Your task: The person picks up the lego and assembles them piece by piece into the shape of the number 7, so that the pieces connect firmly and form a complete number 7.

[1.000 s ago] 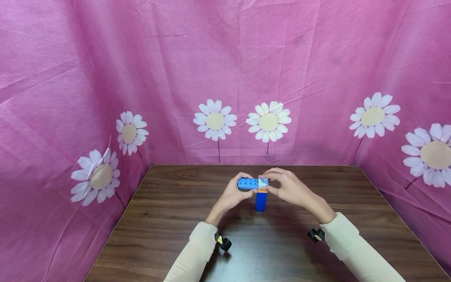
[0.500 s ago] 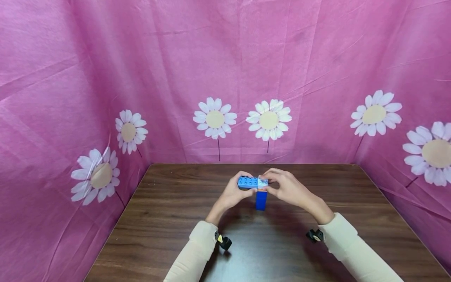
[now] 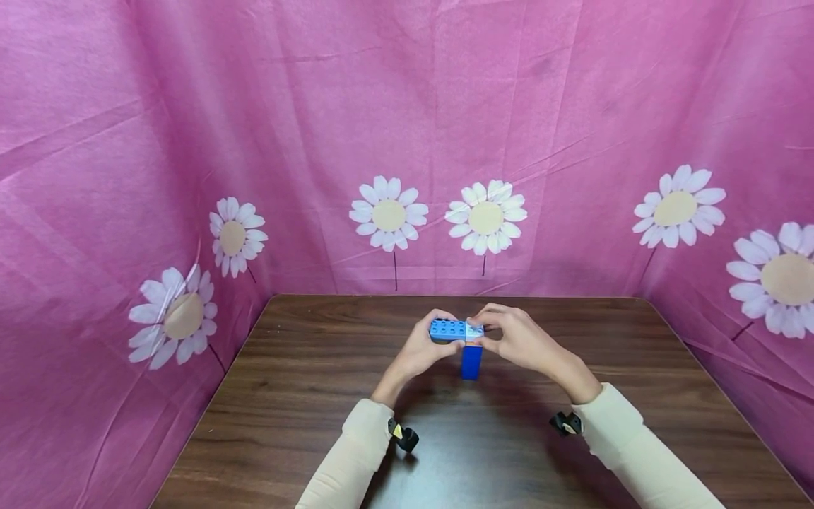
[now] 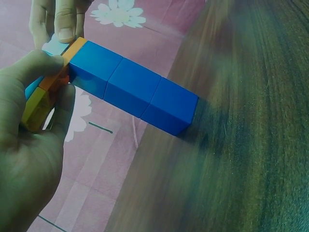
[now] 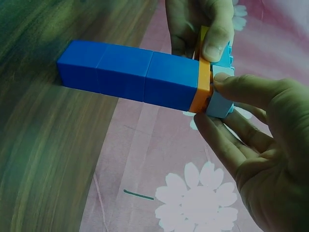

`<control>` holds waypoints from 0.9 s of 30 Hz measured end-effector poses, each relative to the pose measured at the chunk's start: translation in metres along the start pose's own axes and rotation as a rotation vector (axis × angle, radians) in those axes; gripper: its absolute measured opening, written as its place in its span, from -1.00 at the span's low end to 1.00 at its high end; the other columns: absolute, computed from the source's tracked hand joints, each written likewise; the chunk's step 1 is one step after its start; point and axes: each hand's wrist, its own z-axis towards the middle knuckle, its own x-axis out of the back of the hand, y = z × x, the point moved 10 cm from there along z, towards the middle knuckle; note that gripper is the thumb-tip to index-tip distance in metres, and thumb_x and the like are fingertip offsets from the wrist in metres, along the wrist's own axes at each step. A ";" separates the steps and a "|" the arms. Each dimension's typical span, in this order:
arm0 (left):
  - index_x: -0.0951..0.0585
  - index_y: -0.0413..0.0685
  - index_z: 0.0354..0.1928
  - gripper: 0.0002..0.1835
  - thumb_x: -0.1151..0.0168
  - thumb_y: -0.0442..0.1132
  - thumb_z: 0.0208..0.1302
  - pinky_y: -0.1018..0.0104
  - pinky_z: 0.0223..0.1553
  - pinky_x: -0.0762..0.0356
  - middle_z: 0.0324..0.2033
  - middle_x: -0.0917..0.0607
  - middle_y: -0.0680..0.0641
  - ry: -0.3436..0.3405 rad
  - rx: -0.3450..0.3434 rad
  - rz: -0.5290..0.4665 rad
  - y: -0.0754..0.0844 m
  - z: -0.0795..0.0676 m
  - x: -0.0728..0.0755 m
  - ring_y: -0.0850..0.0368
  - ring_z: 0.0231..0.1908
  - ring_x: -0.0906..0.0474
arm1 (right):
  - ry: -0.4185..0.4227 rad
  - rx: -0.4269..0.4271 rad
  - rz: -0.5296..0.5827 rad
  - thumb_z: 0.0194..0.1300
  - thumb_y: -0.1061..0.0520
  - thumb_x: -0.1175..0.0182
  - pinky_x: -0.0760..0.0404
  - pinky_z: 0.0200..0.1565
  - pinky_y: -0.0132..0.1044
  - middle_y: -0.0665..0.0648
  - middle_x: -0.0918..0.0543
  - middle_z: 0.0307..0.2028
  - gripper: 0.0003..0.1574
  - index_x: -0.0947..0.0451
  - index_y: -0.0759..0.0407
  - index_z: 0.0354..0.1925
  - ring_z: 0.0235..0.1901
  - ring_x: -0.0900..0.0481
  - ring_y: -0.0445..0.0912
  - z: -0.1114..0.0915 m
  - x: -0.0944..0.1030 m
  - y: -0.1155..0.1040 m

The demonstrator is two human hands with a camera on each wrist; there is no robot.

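A tower of dark blue bricks (image 3: 471, 363) stands upright on the table, stacked three high. On top lies a thin orange plate brick (image 5: 202, 89), with a yellow brick (image 4: 35, 110) beside it on the left. A light blue studded brick (image 3: 448, 329) extends leftward above the yellow one. My left hand (image 3: 421, 350) grips this light blue brick, thumb at the near side and fingers behind. My right hand (image 3: 528, 341) pinches a whitish brick (image 5: 222, 94) above the orange plate, next to the light blue brick. Orange studs show in a narrow gap beneath the whitish brick.
The brown wooden table (image 3: 305, 396) spreads around the tower. Pink cloth (image 3: 318, 127) printed with white daisies hangs behind the table and at both sides. A small black camera (image 3: 403, 437) is worn at each wrist.
The whitish brick has come down slightly and now looks level with the light blue brick. Both hands keep nearly the same places, and the tower stays standing.
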 end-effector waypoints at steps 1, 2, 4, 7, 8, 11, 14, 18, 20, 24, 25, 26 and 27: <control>-0.59 -0.12 0.16 -0.54 -0.52 -0.33 0.26 0.38 0.03 -0.60 0.09 -0.71 -0.23 0.000 0.002 0.000 0.000 0.000 0.000 0.16 -0.05 -0.60 | -0.003 -0.004 0.004 0.26 0.23 -0.55 -0.76 -0.17 -0.06 0.04 -0.79 -0.10 -0.61 -0.79 0.18 0.06 -0.19 -0.71 -0.08 0.000 0.000 0.000; -0.59 -0.12 0.17 -0.54 -0.52 -0.33 0.26 0.38 0.04 -0.60 0.09 -0.71 -0.23 0.000 0.003 0.002 0.000 0.000 0.000 0.16 -0.05 -0.60 | -0.004 -0.006 0.008 0.26 0.23 -0.55 -0.75 -0.18 -0.06 0.04 -0.79 -0.10 -0.61 -0.79 0.19 0.06 -0.20 -0.71 -0.07 0.000 0.000 0.001; -0.59 -0.11 0.17 -0.54 -0.52 -0.32 0.26 0.37 0.04 -0.59 0.09 -0.71 -0.23 0.001 0.003 0.003 0.001 0.000 0.000 0.15 -0.04 -0.60 | -0.006 -0.008 0.011 0.26 0.23 -0.55 -0.75 -0.19 -0.05 0.05 -0.79 -0.09 -0.61 -0.79 0.19 0.06 -0.20 -0.71 -0.07 0.000 -0.001 0.001; -0.58 -0.11 0.17 -0.53 -0.52 -0.32 0.26 0.36 0.04 -0.59 0.10 -0.70 -0.22 -0.004 0.004 0.001 0.001 0.000 0.000 0.16 -0.04 -0.60 | -0.010 -0.013 0.007 0.27 0.23 -0.54 -0.77 -0.18 -0.07 0.07 -0.79 -0.08 -0.60 -0.79 0.21 0.08 -0.18 -0.73 -0.07 0.000 -0.002 0.002; -0.58 -0.11 0.18 -0.54 -0.51 -0.32 0.27 0.36 0.04 -0.59 0.10 -0.70 -0.22 -0.006 0.004 0.000 0.001 0.000 -0.001 0.16 -0.04 -0.60 | -0.011 -0.017 0.005 0.27 0.24 -0.54 -0.77 -0.18 -0.07 0.08 -0.79 -0.07 -0.60 -0.79 0.21 0.08 -0.18 -0.73 -0.07 -0.001 -0.002 0.002; -0.58 -0.11 0.18 -0.53 -0.51 -0.33 0.27 0.36 0.03 -0.60 0.10 -0.70 -0.22 -0.009 0.005 0.000 0.000 0.000 -0.001 0.16 -0.04 -0.60 | -0.018 -0.030 0.004 0.28 0.23 -0.53 -0.78 -0.18 -0.08 0.08 -0.79 -0.06 -0.60 -0.78 0.21 0.09 -0.18 -0.72 -0.09 -0.001 -0.004 0.003; -0.58 -0.11 0.18 -0.53 -0.51 -0.33 0.26 0.35 0.04 -0.59 0.11 -0.70 -0.22 -0.005 0.006 0.001 -0.001 0.001 0.000 0.15 -0.03 -0.60 | -0.018 -0.035 0.009 0.28 0.22 -0.54 -0.77 -0.20 -0.06 0.08 -0.79 -0.06 -0.60 -0.78 0.21 0.08 -0.20 -0.70 -0.11 -0.001 -0.004 0.004; -0.58 -0.11 0.18 -0.53 -0.51 -0.33 0.26 0.35 0.04 -0.59 0.11 -0.70 -0.22 -0.003 0.006 0.005 0.000 0.001 0.001 0.16 -0.03 -0.60 | -0.019 -0.028 0.007 0.28 0.21 -0.54 -0.73 -0.25 -0.16 0.08 -0.79 -0.07 -0.61 -0.78 0.21 0.08 -0.24 -0.66 -0.15 0.000 -0.004 0.004; -0.58 -0.12 0.17 -0.54 -0.51 -0.32 0.27 0.36 0.04 -0.60 0.11 -0.70 -0.23 -0.001 0.005 0.005 0.000 0.001 0.001 0.16 -0.04 -0.60 | -0.021 -0.027 0.002 0.28 0.20 -0.54 -0.70 -0.27 -0.25 0.08 -0.79 -0.07 -0.60 -0.78 0.21 0.08 -0.25 -0.64 -0.16 0.000 -0.004 0.003; -0.57 -0.13 0.17 -0.53 -0.51 -0.34 0.26 0.38 0.02 -0.61 0.10 -0.70 -0.23 -0.002 0.001 -0.002 0.000 0.000 0.000 0.17 -0.04 -0.60 | -0.027 -0.036 -0.004 0.27 0.20 -0.54 -0.75 -0.23 -0.22 0.09 -0.78 -0.07 -0.59 -0.78 0.23 0.08 -0.24 -0.69 -0.10 -0.001 -0.005 0.004; -0.57 -0.14 0.17 -0.53 -0.51 -0.34 0.26 0.38 0.01 -0.61 0.10 -0.70 -0.23 -0.003 0.000 -0.002 0.000 0.000 0.000 0.17 -0.05 -0.60 | -0.027 -0.037 -0.006 0.27 0.21 -0.54 -0.78 -0.20 -0.17 0.10 -0.78 -0.07 -0.59 -0.78 0.23 0.08 -0.22 -0.72 -0.07 -0.001 -0.005 0.004; -0.57 -0.14 0.17 -0.53 -0.51 -0.34 0.26 0.38 0.00 -0.61 0.10 -0.70 -0.23 -0.004 0.000 -0.004 0.000 0.000 0.000 0.17 -0.05 -0.60 | -0.029 -0.039 -0.007 0.27 0.21 -0.54 -0.80 -0.16 -0.12 0.10 -0.78 -0.06 -0.59 -0.78 0.24 0.09 -0.20 -0.74 -0.03 -0.001 -0.005 0.004; -0.57 -0.14 0.17 -0.53 -0.51 -0.34 0.25 0.38 0.01 -0.61 0.10 -0.70 -0.23 -0.004 -0.002 -0.003 0.000 0.000 0.000 0.17 -0.05 -0.60 | -0.029 -0.040 -0.009 0.27 0.21 -0.54 -0.81 -0.14 -0.08 0.10 -0.78 -0.07 -0.59 -0.78 0.24 0.08 -0.18 -0.76 0.00 -0.001 -0.005 0.004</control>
